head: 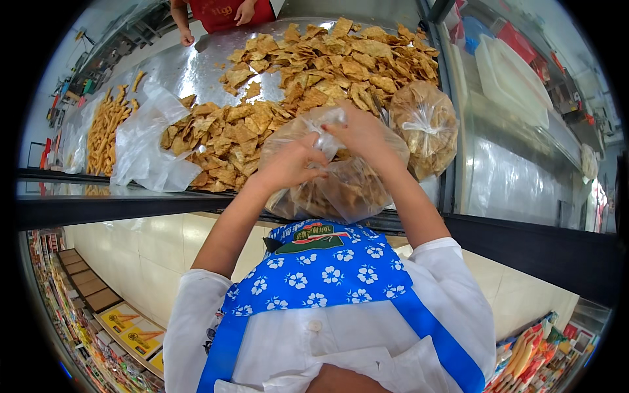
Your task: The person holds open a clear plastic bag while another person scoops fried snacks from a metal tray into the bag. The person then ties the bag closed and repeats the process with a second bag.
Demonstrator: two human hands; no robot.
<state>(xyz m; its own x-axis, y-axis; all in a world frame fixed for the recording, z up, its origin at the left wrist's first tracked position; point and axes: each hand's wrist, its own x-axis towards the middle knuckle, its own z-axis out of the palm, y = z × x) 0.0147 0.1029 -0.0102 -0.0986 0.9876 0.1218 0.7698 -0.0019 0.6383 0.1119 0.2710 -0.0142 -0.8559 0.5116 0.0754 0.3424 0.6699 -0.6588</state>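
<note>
A clear plastic bag [339, 191] filled with flat, golden-brown fried crisps sits at the counter's near edge, right in front of me. My left hand [295, 162] is at the left of its gathered mouth, fingers curled around the plastic. From the right, my right hand [361, 130] pinches the bunched top, which stands up as a whitish twist between both hands. Just right of it rests a second bag [425, 130] of crisps, its neck knotted. Loose crisps [236, 142] lie heaped behind and to the left of the bag I hold.
The metal counter [167, 69] also carries an empty-looking plastic bag [147, 137] and a pile of stick-shaped snacks [105, 132] at left. Across it stands a person in a red apron [226, 14]. A dark frame bar [123, 211] runs along the near edge. A white plastic bin [513, 81] is at right.
</note>
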